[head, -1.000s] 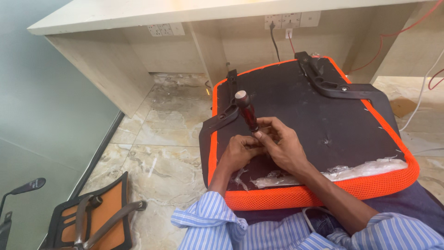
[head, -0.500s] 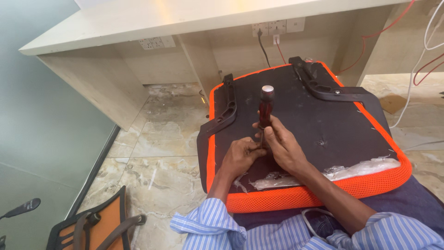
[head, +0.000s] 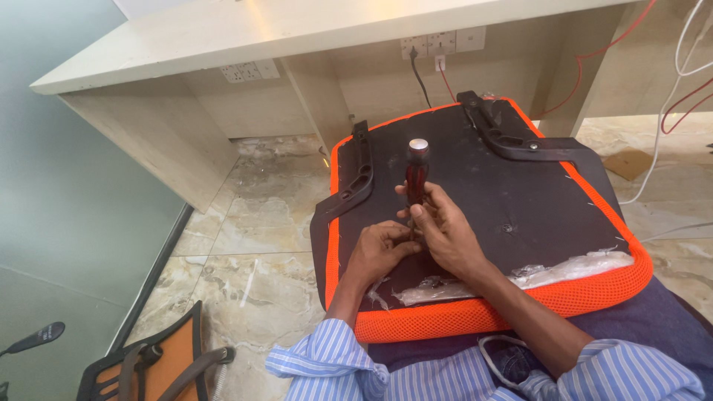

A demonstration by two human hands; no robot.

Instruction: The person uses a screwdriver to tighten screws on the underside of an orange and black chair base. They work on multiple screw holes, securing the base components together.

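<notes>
Resting upside down across the person's lap, the orange-edged seat pan (head: 535, 223) shows its black underside, with a black bracket (head: 355, 178) along its left side. Since a second ago the dark red screwdriver (head: 416, 174) has swung from a lean to upright, tip on the pan. The right hand (head: 445, 234) is wrapped around its lower handle; the left hand (head: 379, 252) pinches closed at the shaft's base.

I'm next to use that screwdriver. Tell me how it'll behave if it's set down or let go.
The screwdriver has a round, glossy dark-red handle, so it would probably roll on the flat seat underside. It stands upright only because the right hand grips it; released, it would likely tip.
</notes>
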